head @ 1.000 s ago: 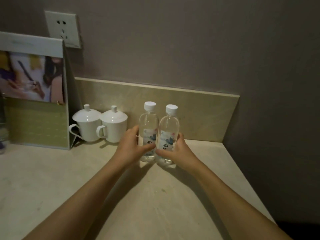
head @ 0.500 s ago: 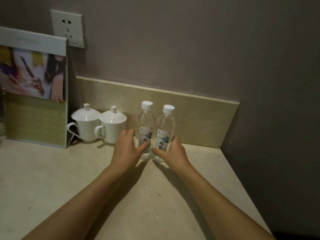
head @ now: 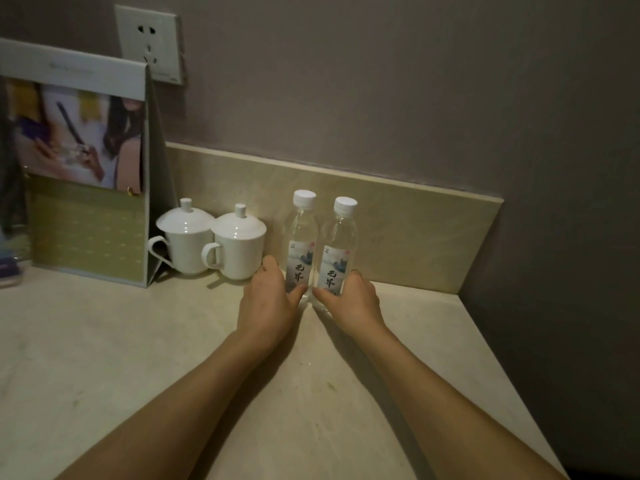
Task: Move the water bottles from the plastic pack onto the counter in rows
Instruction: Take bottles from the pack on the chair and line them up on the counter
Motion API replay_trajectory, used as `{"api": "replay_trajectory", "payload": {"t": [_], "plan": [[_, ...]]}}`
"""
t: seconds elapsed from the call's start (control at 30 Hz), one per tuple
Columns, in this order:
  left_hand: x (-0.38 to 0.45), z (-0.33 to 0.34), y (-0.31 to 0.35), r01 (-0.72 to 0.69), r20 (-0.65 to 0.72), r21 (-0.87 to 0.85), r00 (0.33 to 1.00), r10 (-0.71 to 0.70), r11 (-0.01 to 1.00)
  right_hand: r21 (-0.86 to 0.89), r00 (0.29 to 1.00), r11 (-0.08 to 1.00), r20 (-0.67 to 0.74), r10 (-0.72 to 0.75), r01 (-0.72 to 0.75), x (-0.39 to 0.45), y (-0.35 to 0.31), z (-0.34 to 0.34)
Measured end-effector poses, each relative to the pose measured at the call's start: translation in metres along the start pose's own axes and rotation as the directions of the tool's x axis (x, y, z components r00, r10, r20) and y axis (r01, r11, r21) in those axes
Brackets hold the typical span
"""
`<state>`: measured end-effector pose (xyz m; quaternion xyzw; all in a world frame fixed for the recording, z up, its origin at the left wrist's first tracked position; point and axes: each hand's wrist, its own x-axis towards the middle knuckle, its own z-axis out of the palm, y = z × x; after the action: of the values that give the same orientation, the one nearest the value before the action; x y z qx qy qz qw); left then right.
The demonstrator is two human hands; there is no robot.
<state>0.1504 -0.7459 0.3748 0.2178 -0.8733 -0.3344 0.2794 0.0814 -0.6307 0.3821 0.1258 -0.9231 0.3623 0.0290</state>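
Two clear water bottles with white caps and printed labels stand upright side by side on the beige counter (head: 104,341), close to the backsplash. My left hand (head: 270,299) is wrapped around the base of the left bottle (head: 301,244). My right hand (head: 353,299) grips the base of the right bottle (head: 339,251). The bottles touch or nearly touch each other. The plastic pack is not in view.
Two white lidded cups (head: 239,244) stand just left of the bottles. A tent-shaped display card (head: 86,168) stands further left, with a wall socket (head: 149,43) above it. The counter ends at a dark wall on the right (head: 554,271).
Both hands have slid the two bottles further back toward the backsplash, keeping them side by side. My grip on both stays the same.
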Motion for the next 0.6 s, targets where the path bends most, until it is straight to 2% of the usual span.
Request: {"api": "replay_trajectory", "payload": {"t": [0.4,0.6], "plan": [[0.018,0.008,0.002,-0.029,-0.04,0.105,0.999,0.033,0.994,0.012,0.999,1.0,0.039,0.001,-0.001,0.022,-0.011,0.007],[0.027,0.007,-0.003,-0.044,-0.046,0.375,0.997,0.066,0.926,0.098,1.0,0.995,0.023,-0.017,0.015,0.019,-0.006,0.005]]}}
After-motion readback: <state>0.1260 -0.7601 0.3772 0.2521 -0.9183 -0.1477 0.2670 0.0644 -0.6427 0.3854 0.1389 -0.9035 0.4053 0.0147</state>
